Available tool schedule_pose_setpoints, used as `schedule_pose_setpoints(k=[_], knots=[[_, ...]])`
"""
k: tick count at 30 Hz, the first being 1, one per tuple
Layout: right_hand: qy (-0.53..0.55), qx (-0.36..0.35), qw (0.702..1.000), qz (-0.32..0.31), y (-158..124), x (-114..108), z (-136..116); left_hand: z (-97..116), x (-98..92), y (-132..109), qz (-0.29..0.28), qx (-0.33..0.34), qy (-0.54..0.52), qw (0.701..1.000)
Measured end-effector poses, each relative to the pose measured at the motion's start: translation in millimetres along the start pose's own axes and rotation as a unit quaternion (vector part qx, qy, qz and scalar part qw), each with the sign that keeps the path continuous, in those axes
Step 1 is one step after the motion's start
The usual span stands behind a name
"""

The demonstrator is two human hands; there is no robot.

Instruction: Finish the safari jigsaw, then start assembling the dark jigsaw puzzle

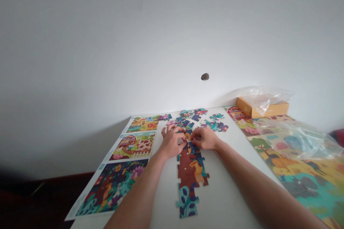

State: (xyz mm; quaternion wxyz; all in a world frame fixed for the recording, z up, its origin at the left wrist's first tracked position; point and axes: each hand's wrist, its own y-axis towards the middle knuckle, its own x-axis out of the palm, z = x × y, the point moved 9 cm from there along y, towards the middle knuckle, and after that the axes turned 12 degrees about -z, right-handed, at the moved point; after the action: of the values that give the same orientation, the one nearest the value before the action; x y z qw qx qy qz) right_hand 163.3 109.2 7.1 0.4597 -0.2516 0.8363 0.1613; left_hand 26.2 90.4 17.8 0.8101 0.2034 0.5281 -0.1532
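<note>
- Nearest me, a joined strip of puzzle pieces (190,179) runs away across the white bench (236,179). Its near end is teal and its far end is under the hands.
- To its left lies a guide sheet (126,164) with three scenes. To the right, a big farm picture (285,161) is cut off at the edge and half covered by a clear plastic bag (303,137).
- The left hand (172,143) and right hand (205,138) meet at the strip's far end, both pinched on one orange-marked piece (188,136).
- By my reading, that piece is being fitted on. Seating it calls for lining up the tabs and pressing it flat.
- Beyond are the loose pieces (199,118), with an orange box (271,109) far right.
- The fingers hide the joint, so I can't tell whether it has locked.
</note>
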Motion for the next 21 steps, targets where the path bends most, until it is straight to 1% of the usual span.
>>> schedule_pose_setpoints(k=[8, 21], knots=[[-0.020, -0.004, 1.000, -0.010, 0.3, 1.6, -0.4, -0.1, -1.1, 0.4, -0.006, -0.014, -0.002, 1.000], [-0.006, -0.004, 1.000, -0.012, -1.4, -0.9, -4.3, -0.2, -0.2, 0.4, -0.001, -0.005, 0.001, 1.000]])
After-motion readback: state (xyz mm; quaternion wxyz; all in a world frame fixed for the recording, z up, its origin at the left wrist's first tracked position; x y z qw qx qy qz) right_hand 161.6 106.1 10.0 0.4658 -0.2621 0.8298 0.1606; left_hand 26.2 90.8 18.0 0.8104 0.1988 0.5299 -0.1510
